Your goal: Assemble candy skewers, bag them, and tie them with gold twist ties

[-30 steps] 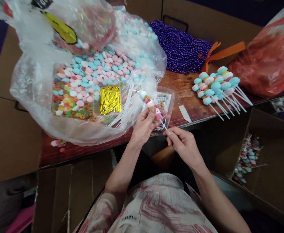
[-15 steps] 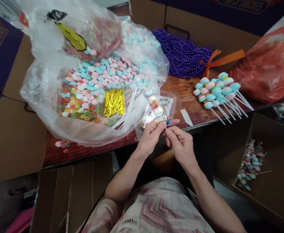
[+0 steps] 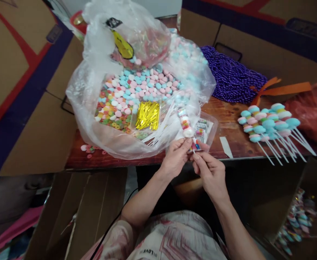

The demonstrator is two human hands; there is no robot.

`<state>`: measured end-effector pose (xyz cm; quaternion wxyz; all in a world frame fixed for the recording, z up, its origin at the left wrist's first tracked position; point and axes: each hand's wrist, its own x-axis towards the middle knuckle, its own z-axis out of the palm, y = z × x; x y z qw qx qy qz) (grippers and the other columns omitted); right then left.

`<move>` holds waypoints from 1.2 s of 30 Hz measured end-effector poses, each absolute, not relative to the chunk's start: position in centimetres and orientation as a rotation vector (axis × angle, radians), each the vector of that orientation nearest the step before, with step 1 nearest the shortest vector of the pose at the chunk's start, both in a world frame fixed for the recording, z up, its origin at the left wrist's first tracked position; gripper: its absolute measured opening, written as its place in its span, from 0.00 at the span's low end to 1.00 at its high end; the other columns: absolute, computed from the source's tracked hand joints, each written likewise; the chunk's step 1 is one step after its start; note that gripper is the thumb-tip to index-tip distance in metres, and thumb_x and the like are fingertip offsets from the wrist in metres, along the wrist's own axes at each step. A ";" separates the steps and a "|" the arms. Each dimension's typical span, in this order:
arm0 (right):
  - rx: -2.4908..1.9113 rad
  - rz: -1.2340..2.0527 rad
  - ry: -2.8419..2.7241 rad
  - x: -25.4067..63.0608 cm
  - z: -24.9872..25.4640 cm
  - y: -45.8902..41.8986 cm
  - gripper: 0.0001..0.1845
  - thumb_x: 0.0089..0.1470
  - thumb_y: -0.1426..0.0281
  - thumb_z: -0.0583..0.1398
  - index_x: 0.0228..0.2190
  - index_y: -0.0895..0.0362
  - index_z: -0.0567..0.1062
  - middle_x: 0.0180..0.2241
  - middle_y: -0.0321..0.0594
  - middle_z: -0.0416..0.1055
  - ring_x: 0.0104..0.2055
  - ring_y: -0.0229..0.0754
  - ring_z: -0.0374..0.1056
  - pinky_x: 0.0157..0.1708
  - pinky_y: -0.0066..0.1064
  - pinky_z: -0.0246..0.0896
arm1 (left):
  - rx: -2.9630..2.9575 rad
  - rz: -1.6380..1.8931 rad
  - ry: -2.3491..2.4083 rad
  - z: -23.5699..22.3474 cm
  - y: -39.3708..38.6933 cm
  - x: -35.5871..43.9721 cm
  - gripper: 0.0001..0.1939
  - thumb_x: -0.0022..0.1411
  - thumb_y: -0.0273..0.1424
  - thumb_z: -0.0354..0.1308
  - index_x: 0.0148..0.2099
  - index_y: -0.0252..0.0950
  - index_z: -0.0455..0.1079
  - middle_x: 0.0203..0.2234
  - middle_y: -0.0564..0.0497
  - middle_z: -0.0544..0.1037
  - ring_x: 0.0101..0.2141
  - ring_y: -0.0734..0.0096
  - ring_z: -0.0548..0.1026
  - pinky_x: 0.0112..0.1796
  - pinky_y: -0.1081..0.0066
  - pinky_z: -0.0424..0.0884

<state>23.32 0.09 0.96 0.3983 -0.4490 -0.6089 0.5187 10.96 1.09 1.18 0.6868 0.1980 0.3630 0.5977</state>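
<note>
Worktop (image 3: 215,108) crowded by a plastic bag of sweets (image 3: 79,94) | purple beads (image 3: 231,77) lie behind candy skewers (image 3: 269,121), right | left hand (image 3: 176,157) pinches, right hand (image 3: 209,168) pinches lower: wrapped candy stick (image 3: 185,124) between, pointing away beyond both.

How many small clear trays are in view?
2 visible: one tray beside the loose candies, holding gold ties; another tray just beyond the right hand, holding printed wrappers. More could be hidden under the candies or the plastic bag.
</note>
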 end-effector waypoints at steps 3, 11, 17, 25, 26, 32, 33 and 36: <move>-1.169 1.307 -1.577 23.2 1.3 0.6 0.17 0.64 0.59 0.58 0.27 0.56 0.73 0.19 0.30 0.63 0.20 0.32 0.57 0.23 0.26 0.53 | 0.461 1.435 0.805 1.0 1.0 10.8 0.22 0.55 0.49 0.68 0.35 0.32 0.79 0.22 0.49 0.78 0.19 0.77 0.68 0.21 0.75 0.64; -1.022 1.712 -1.171 18.7 3.1 2.6 0.22 0.56 0.54 0.64 0.20 0.55 0.70 0.13 0.30 0.59 0.17 0.33 0.54 0.21 0.27 0.53 | 0.610 1.524 0.837 1.6 0.0 8.6 0.23 0.62 0.48 0.63 0.48 0.34 0.79 0.18 0.54 0.71 0.17 0.79 0.66 0.20 0.76 0.66; -0.899 1.940 -1.820 15.2 4.4 5.0 0.20 0.59 0.57 0.59 0.22 0.56 0.73 0.17 0.35 0.67 0.20 0.35 0.60 0.24 0.28 0.52 | 0.384 1.820 0.735 2.4 -1.5 4.0 0.17 0.57 0.42 0.69 0.44 0.36 0.77 0.18 0.59 0.63 0.17 0.79 0.65 0.19 0.77 0.67; -1.262 0.407 -2.570 5.2 4.1 10.8 0.12 0.61 0.70 0.56 0.39 0.57 0.80 0.42 0.49 0.78 0.44 0.50 0.71 0.38 0.35 0.59 | 0.214 2.092 0.861 2.7 -2.3 -0.6 0.13 0.55 0.35 0.72 0.37 0.32 0.77 0.20 0.59 0.60 0.20 0.85 0.53 0.20 0.84 0.55; -1.286 0.309 -2.603 4.1 3.6 11.2 0.13 0.61 0.70 0.56 0.40 0.59 0.80 0.43 0.52 0.78 0.45 0.52 0.70 0.39 0.37 0.60 | 0.202 2.077 0.869 2.4 -2.3 -0.7 0.14 0.55 0.35 0.72 0.37 0.31 0.76 0.20 0.59 0.60 0.20 0.85 0.53 0.20 0.84 0.54; -1.162 0.108 -2.652 1.9 1.2 12.5 0.15 0.57 0.79 0.52 0.36 0.63 0.79 0.36 0.56 0.76 0.42 0.55 0.68 0.46 0.48 0.58 | 0.151 2.107 0.879 1.5 -1.9 -0.7 0.18 0.55 0.35 0.72 0.30 0.36 0.64 0.19 0.59 0.62 0.19 0.83 0.53 0.20 0.83 0.54; -1.134 0.085 -2.657 1.9 1.0 12.6 0.14 0.56 0.80 0.52 0.37 0.64 0.78 0.35 0.57 0.76 0.41 0.55 0.68 0.46 0.48 0.57 | 0.140 2.115 0.878 1.5 -1.8 -0.8 0.18 0.55 0.35 0.72 0.31 0.36 0.63 0.20 0.59 0.62 0.19 0.83 0.54 0.20 0.82 0.54; -1.079 0.017 -2.694 2.4 1.2 12.9 0.14 0.56 0.80 0.51 0.39 0.67 0.75 0.36 0.61 0.75 0.41 0.56 0.68 0.47 0.49 0.56 | 0.107 2.119 0.889 1.6 -1.6 -1.0 0.17 0.55 0.34 0.72 0.32 0.37 0.65 0.21 0.58 0.66 0.19 0.84 0.56 0.20 0.82 0.56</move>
